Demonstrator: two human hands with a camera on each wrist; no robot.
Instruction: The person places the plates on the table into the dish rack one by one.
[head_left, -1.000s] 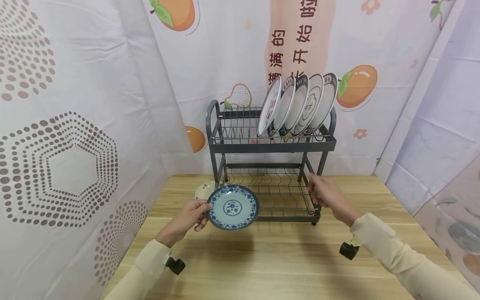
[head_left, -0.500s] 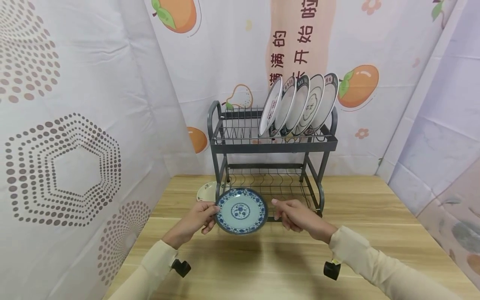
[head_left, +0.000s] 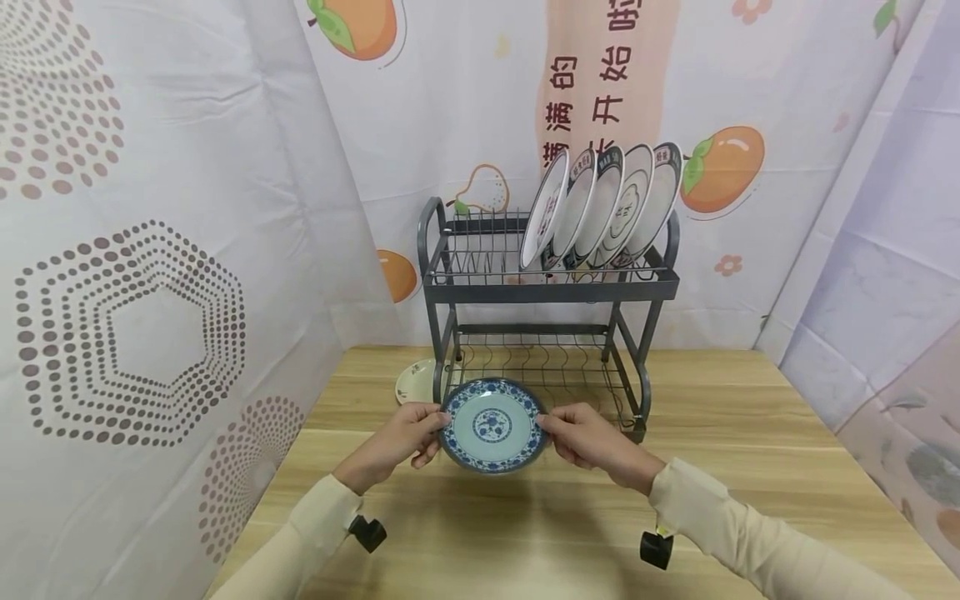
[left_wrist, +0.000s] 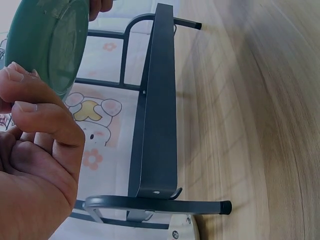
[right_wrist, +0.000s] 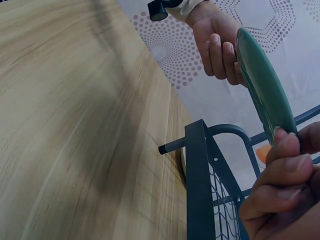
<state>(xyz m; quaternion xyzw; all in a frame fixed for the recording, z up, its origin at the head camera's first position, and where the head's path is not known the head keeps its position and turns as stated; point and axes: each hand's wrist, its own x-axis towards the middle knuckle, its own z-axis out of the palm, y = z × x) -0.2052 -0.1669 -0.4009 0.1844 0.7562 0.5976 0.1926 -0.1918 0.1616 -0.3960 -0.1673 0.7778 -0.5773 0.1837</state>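
Note:
A blue-and-white plate [head_left: 492, 450] with a floral rim is held up in front of the dish rack, its decorated face toward the head camera. My left hand [head_left: 401, 442] pinches its left edge between thumb and fingers. At the opposite edge, my right hand [head_left: 588, 440] grips the rim the same way. Both wrist views show the plate's plain green underside, as the plate [left_wrist: 50, 45] in the left one and the plate [right_wrist: 265, 80] in the right one, clear of the table.
Behind the plate stands a dark two-tier dish rack [head_left: 551, 292]. Several white plates [head_left: 592, 212] lean upright on the right half of its top tier. A small cream dish [head_left: 416, 383] lies on the wooden table [head_left: 720, 417] by the rack's left leg. Patterned curtains surround the table.
My right hand has come in from the right and taken hold of the plate's right edge. The plate and my left hand have shifted slightly right and down.

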